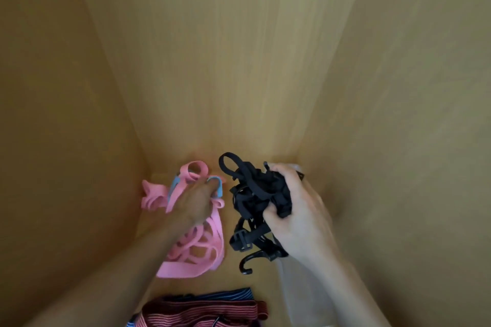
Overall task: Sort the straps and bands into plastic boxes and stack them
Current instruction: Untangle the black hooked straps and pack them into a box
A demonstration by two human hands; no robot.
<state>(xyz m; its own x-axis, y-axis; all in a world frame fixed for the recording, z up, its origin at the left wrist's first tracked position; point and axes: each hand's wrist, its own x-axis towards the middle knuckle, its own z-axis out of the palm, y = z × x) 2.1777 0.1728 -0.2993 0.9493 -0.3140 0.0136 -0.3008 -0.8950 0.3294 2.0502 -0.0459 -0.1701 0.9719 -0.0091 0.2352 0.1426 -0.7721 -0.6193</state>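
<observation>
The light wooden shelf (233, 285) carries a loose heap of pink bands (196, 249), with a tangle of black straps (252, 194) bearing hooks just right of the pink bands and red and blue striped bands (202, 310) nearer the person.

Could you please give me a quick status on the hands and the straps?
Left hand on the pink bands, grip hidden. Right hand grips the black straps. Striped bands lie nearer, clear of both hands.

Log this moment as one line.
left hand holds pink bands | right hand grips black straps | striped bands untouched, nearest camera
</observation>
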